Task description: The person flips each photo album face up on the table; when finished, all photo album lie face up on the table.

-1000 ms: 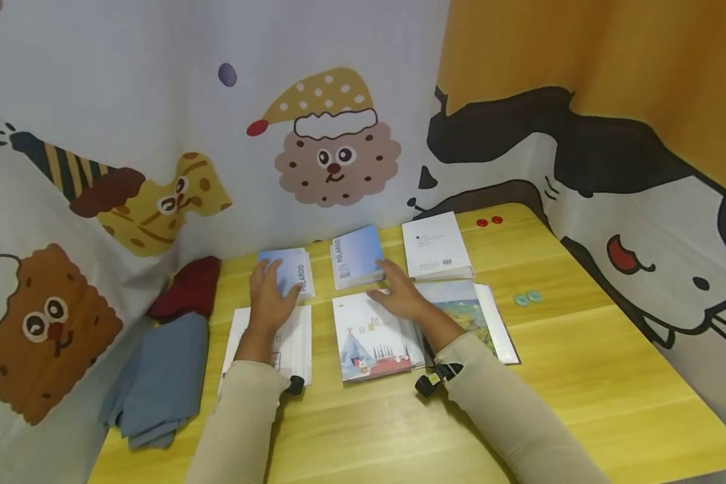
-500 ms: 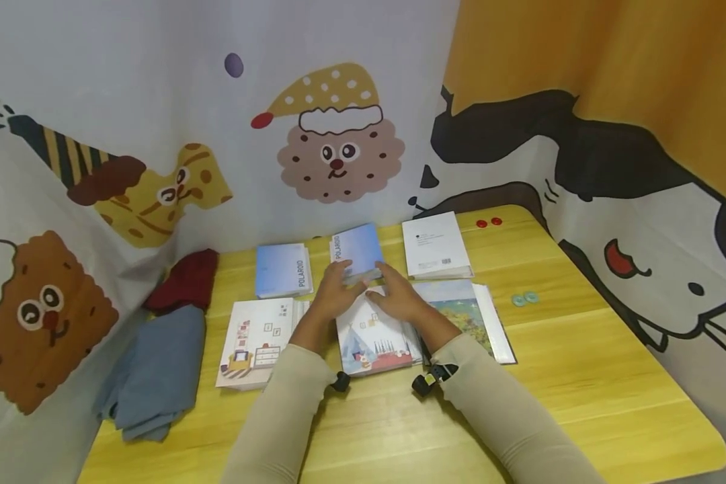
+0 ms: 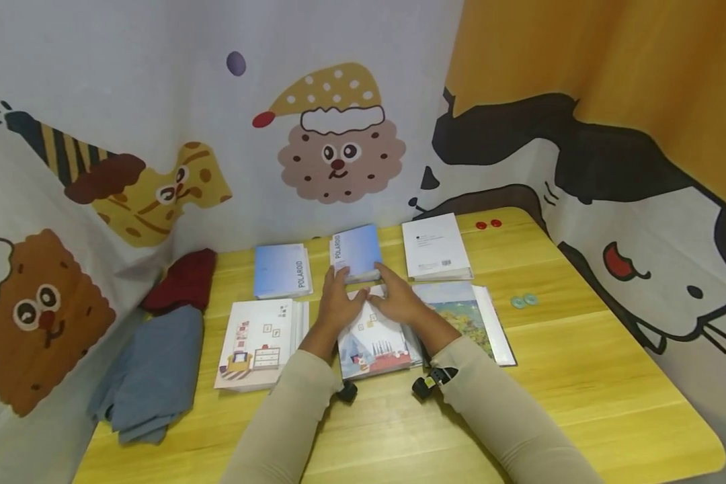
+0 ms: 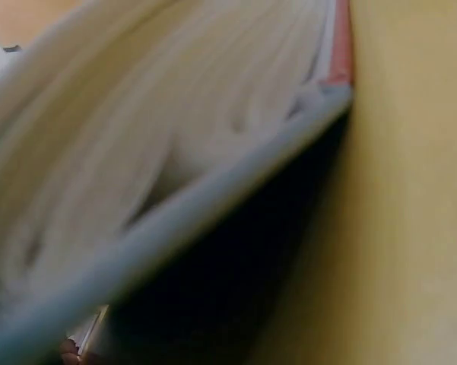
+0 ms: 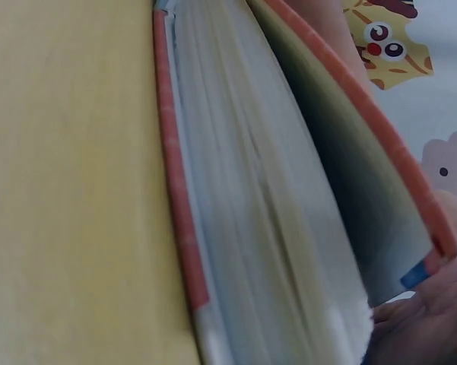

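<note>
A small book with a tent picture on its cover (image 3: 375, 344) lies at the middle front of the yellow table (image 3: 581, 376). Both hands meet at its far edge. My left hand (image 3: 337, 301) lies on the book's far left part with fingers stretched toward a blue Polaroid book (image 3: 357, 250). My right hand (image 3: 398, 302) holds the far right part. In the right wrist view the tent book's cover (image 5: 365, 114) is raised off the pages (image 5: 266, 205), with my palm (image 5: 422, 327) against its edge. The left wrist view is a blurred close-up of the tent book's pages (image 4: 175, 137).
Around it lie a second blue book (image 3: 281, 270), a white book (image 3: 435, 245), a house-cover book (image 3: 257, 343) and a landscape book (image 3: 468, 312). Red buttons (image 3: 488, 224) and green buttons (image 3: 524, 300) sit to the right. Blue cloth (image 3: 151, 376) and red cloth (image 3: 181, 282) lie left.
My left hand left the left blue book and crossed right to join the right hand at the tent book's far edge. The right hand has barely moved.
</note>
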Tool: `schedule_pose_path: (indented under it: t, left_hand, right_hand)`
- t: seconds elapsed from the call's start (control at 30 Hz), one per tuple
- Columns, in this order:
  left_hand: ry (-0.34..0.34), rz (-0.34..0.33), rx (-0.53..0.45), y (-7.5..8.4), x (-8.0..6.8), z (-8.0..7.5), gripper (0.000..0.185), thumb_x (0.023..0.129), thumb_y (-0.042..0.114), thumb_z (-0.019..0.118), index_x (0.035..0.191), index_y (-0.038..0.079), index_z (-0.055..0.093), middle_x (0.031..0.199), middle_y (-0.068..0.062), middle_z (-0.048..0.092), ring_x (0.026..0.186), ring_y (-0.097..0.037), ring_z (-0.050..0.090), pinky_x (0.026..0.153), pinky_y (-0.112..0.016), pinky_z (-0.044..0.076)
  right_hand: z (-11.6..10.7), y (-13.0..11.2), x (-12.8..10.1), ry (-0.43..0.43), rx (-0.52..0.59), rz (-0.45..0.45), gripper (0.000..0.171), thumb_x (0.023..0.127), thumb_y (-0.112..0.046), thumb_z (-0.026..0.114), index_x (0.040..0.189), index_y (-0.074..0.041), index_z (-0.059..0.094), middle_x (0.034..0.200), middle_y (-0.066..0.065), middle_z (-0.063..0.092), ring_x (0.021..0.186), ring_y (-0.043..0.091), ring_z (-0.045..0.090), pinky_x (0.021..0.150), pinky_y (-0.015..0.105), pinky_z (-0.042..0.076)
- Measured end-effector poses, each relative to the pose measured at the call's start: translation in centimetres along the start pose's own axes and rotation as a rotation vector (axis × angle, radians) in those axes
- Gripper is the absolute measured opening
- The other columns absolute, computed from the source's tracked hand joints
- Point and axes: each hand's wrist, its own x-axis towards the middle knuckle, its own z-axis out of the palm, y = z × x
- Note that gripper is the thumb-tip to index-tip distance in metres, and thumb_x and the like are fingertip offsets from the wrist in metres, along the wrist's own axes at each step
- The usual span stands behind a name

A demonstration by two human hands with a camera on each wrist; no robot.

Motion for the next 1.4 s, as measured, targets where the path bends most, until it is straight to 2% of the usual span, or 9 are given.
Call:
schedule_pose_path:
  t: [0.2,0.43,0.67,0.8,0.87,1.0,1.13,1.23,1.4]
  left_hand:
    - [-0.012,-0.003,0.029,0.3,-0.2,-0.2,0.076,0.100,0.041,0.072,0.165,0.012,0.045,0.179,-0.029,0.021,0.163,-0.053,0.031,0.131,-0.067,0.033]
    - [0.015,0.013,0.038,0.5,-0.2,-0.3,0.078,0.097,0.036,0.075,0.164,0.011,0.045,0.173,-0.030,0.033,0.155,-0.055,0.043,0.127,-0.066,0.039]
    - [0.038,0.062,-0.027,0.4,0.0,-0.4,0.085,0.095,0.028,0.078,0.168,0.010,0.039,0.165,-0.029,0.044,0.150,-0.051,0.050,0.127,-0.060,0.042]
    - [0.027,0.105,-0.072,0.3,0.2,-0.6,0.086,0.098,0.028,0.078,0.169,0.006,0.036,0.161,-0.029,0.054,0.148,-0.049,0.054,0.127,-0.060,0.042]
    - [0.017,0.117,-0.074,0.3,0.2,-0.7,0.084,0.100,0.030,0.077,0.169,0.007,0.035,0.155,-0.027,0.062,0.145,-0.049,0.057,0.130,-0.061,0.038]
    - [0.024,0.161,-0.121,0.5,0.3,-1.0,0.082,0.102,0.026,0.076,0.168,0.005,0.033,0.147,-0.027,0.068,0.136,-0.047,0.066,0.126,-0.060,0.044]
    - [0.099,0.214,-0.251,0.9,0.5,-1.5,0.086,0.100,0.012,0.077,0.170,0.000,0.027,0.160,-0.030,0.052,0.145,-0.048,0.058,0.123,-0.056,0.048]
    - [0.198,0.232,-0.316,0.9,0.5,-1.8,0.090,0.095,0.003,0.078,0.170,0.000,0.027,0.164,-0.030,0.042,0.150,-0.050,0.050,0.122,-0.057,0.050]
    - [0.368,0.235,-0.280,0.8,0.4,-2.1,0.085,0.088,0.005,0.085,0.161,-0.005,0.042,0.161,-0.035,0.041,0.149,-0.056,0.047,0.123,-0.064,0.045]
  right_hand:
    - [-0.1,0.1,0.1,-0.003,-0.002,0.013,0.088,0.102,-0.020,0.072,0.174,-0.008,0.023,0.178,0.022,0.031,0.164,0.045,0.034,0.135,0.060,0.027]
    - [-0.2,0.2,0.2,0.059,0.059,-0.043,0.086,0.101,-0.016,0.071,0.174,-0.011,0.026,0.178,0.020,0.033,0.161,0.046,0.040,0.133,0.061,0.032]
    - [-0.2,-0.3,0.1,0.119,0.267,-0.247,0.095,0.098,0.001,0.071,0.175,-0.006,0.017,0.181,0.017,0.026,0.162,0.045,0.038,0.135,0.057,0.028]
    - [0.0,-0.5,0.0,0.140,0.296,-0.362,0.098,0.094,0.008,0.071,0.174,-0.002,0.016,0.182,0.016,0.025,0.164,0.044,0.034,0.135,0.057,0.028]
    - [0.1,-0.5,-0.1,0.141,0.303,-0.396,0.098,0.093,0.010,0.070,0.174,-0.002,0.017,0.182,0.017,0.023,0.164,0.044,0.034,0.134,0.057,0.030]
    - [0.1,-0.7,-0.4,0.115,0.347,-0.406,0.097,0.093,0.013,0.067,0.175,-0.004,0.016,0.183,0.017,0.020,0.164,0.043,0.035,0.133,0.059,0.032]
    - [0.1,-0.9,-0.4,0.068,0.372,-0.384,0.095,0.096,0.013,0.064,0.175,-0.003,0.013,0.182,0.021,0.020,0.160,0.047,0.040,0.131,0.067,0.032]
    - [0.2,-0.9,-0.5,0.035,0.363,-0.351,0.093,0.099,0.010,0.064,0.175,-0.004,0.013,0.181,0.024,0.021,0.158,0.048,0.044,0.131,0.068,0.032]
    - [0.4,-0.6,-0.3,0.029,0.319,-0.345,0.087,0.100,0.007,0.067,0.173,-0.002,0.022,0.179,0.024,0.027,0.156,0.048,0.047,0.130,0.066,0.035]
